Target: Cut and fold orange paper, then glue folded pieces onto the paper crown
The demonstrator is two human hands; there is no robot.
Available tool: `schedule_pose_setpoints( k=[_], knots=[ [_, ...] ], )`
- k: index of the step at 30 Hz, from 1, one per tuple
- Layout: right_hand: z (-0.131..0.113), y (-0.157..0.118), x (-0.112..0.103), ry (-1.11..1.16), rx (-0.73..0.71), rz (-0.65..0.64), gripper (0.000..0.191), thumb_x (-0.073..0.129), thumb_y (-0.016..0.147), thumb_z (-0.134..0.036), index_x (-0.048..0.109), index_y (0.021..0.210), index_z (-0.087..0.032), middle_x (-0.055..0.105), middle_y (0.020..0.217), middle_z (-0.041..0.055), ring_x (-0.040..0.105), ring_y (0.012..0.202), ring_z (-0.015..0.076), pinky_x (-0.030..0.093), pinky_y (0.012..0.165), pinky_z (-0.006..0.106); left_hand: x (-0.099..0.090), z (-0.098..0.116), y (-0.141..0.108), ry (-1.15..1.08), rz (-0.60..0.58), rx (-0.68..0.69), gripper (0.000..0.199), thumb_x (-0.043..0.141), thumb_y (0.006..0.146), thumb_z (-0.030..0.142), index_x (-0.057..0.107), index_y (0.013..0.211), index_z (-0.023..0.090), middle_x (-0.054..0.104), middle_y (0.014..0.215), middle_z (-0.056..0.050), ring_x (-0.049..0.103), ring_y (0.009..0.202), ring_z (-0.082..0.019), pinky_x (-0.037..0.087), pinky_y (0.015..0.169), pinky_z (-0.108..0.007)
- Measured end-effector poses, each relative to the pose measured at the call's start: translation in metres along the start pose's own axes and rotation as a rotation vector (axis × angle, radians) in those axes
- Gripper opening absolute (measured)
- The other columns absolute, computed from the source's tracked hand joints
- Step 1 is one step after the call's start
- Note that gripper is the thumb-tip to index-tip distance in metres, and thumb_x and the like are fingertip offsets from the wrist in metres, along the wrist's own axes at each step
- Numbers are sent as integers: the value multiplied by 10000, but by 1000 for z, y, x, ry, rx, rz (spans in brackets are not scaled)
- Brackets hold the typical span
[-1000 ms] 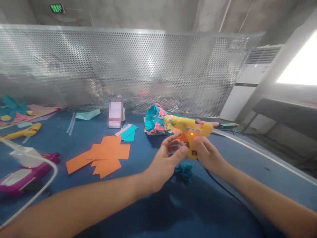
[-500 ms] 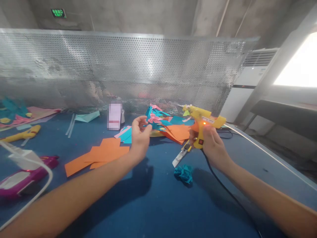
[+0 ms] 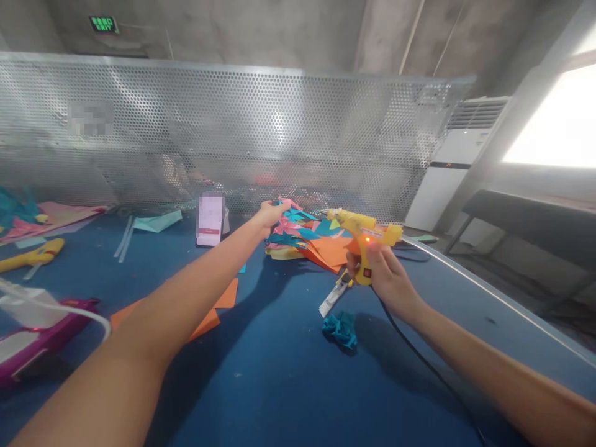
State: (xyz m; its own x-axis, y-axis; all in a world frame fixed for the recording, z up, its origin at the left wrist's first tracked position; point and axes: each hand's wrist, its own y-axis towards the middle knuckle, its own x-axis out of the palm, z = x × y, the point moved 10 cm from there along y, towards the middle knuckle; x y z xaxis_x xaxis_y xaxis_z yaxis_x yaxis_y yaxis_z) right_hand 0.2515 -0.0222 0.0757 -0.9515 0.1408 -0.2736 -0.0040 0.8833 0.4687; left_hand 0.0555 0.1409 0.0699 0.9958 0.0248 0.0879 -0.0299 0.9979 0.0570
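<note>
My right hand (image 3: pixel 388 270) is wrapped around the handle of a yellow hot glue gun (image 3: pixel 367 230). Its small orange light glows, its nozzle points left, and a black cord trails from the handle. At the far pile of folded pink and blue paper pieces (image 3: pixel 298 226), my left hand (image 3: pixel 271 215) has its fingers closed on the edge of a folded paper piece; the fingertips are partly hidden. Orange paper (image 3: pixel 330 251) lies against the pile. Below the glue gun are a utility knife (image 3: pixel 334 297) and a crumpled blue paper piece (image 3: pixel 341 329).
Orange sheets (image 3: pixel 227 294) lie beneath my left forearm. A phone (image 3: pixel 210 217) stands upright behind them. Leftward are a second yellow glue gun (image 3: pixel 35 256), clear glue sticks (image 3: pixel 123 239) and a purple power strip (image 3: pixel 51 338) with a white plug. A perforated metal panel (image 3: pixel 223 124) closes the table's back.
My left hand has moved forward from in front of the pile to the folded paper at its upper left. The glue gun stays in my right hand; the view has shifted slightly.
</note>
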Motion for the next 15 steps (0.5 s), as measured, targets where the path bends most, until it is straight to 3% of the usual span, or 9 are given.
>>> schedule_pose_setpoints(
  k=[2, 4, 7, 11, 15],
  knots=[
    [0, 1, -1, 4, -4, -11, 549, 345, 830, -695, 482, 661, -191, 523, 606, 12, 501, 531, 109, 404, 468, 220, 0, 2, -11, 19, -6, 59, 826, 714, 600, 89, 325, 1327, 151, 594, 1006, -109, 567, 713, -153, 444, 651, -282],
    [1, 1, -1, -2, -4, -28, 524, 356, 836, -682, 469, 678, -196, 517, 605, 4, 490, 518, 105, 398, 464, 222, -1, 1, -28, 29, -39, 120, 886, 705, 573, 44, 298, 1346, 193, 541, 1136, -120, 568, 813, -154, 447, 688, -265],
    [4, 3, 1, -50, -21, -50, 505, 356, 850, -664, 470, 694, -197, 503, 579, -7, 467, 496, 99, 388, 470, 226, -1, -6, -57, 98, -113, 249, 843, 695, 559, 37, 353, 1305, 231, 499, 1169, -96, 527, 969, -173, 438, 741, -246],
    [4, 2, 12, -95, -64, -99, 503, 333, 860, -658, 454, 683, -202, 472, 549, -21, 436, 481, 95, 382, 464, 225, 2, -22, -90, 206, -215, 412, 683, 633, 648, 101, 345, 1249, 250, 482, 1163, -74, 535, 973, -165, 433, 751, -256],
    [-1, -1, 22, -132, -86, -135, 517, 327, 837, -693, 423, 668, -214, 450, 528, -30, 399, 452, 93, 380, 446, 231, 0, -21, -111, 413, -161, 594, 626, 551, 709, 92, 298, 1250, 281, 451, 1214, -58, 509, 1036, -162, 415, 831, -289]
  ],
)
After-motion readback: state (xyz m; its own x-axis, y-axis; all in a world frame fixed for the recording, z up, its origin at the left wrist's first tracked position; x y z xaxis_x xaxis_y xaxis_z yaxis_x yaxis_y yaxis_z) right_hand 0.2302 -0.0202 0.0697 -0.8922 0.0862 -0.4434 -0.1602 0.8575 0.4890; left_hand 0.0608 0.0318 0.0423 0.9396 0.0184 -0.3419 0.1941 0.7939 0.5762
